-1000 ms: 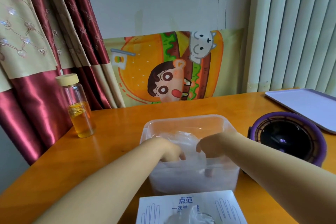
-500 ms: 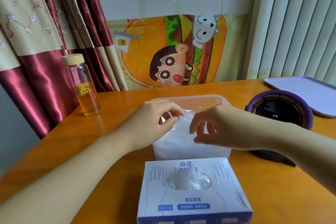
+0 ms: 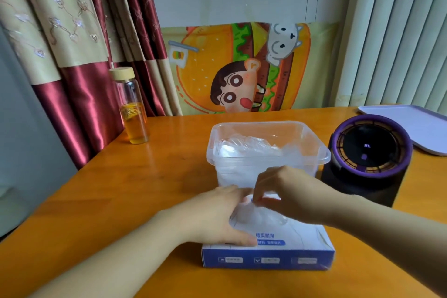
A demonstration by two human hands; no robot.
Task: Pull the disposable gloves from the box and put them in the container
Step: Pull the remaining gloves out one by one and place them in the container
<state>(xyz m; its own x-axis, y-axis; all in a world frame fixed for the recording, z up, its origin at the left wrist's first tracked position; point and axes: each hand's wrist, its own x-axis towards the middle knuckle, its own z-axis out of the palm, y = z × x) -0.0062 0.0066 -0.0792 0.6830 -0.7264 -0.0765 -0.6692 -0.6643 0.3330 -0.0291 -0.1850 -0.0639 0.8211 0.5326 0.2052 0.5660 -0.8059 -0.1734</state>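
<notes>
You work at an orange wooden table (image 3: 116, 191). The largest task thing on it is the clear plastic container (image 3: 314, 145), which stands just beyond the box and already holds a heap of thin clear gloves (image 3: 249, 147) rising close to its rim. Nearest you, in front of the container, sits the blue-and-white box (image 3: 266, 260).

Your left hand (image 3: 212, 218) lies on the left part of the box top, fingers stretched forward and thumb near the front edge, pressing it down. Your right hand (image 3: 292, 196) hangs over the opening in the middle of the top. Its fingertips (image 3: 262, 189) are drawn together in a pinch on a crumpled clear glove (image 3: 263, 215) that pokes out of the slot, between your two hands.

I judge you are at the pull. The next move calls for a steady upward draw, with the left hand bearing down so the light box does not lift. Then comes a short carry forward over the container's near rim. Film this thin may drag a second glove out with it.
</notes>
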